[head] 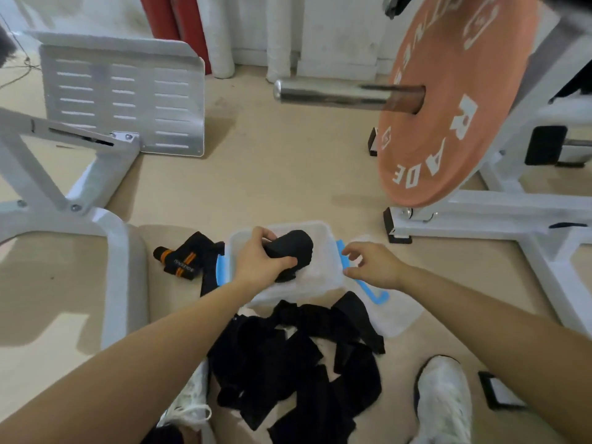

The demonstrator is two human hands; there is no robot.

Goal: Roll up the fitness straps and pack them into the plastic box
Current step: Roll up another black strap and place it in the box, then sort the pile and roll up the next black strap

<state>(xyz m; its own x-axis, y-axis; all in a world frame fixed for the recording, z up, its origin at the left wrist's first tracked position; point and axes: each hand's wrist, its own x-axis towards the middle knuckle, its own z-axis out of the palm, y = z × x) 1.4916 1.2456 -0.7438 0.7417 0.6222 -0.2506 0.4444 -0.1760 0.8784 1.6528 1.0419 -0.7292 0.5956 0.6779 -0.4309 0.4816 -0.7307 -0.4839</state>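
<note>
One pile of loose black straps (288,363) is lying on the floor (288,174), just in front of one clear plastic box (323,272). Left grip (256,262) is clamping one rolled strap (296,246) over the box; right grip (371,267) is hovering at its right edge, loosely apart, empty. One orange-striped strap (179,264) is lying just left of it.

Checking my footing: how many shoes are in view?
2, both white: the left shoe is partly hidden by the strap pile; the right shoe sits right of it. No others show.
</note>
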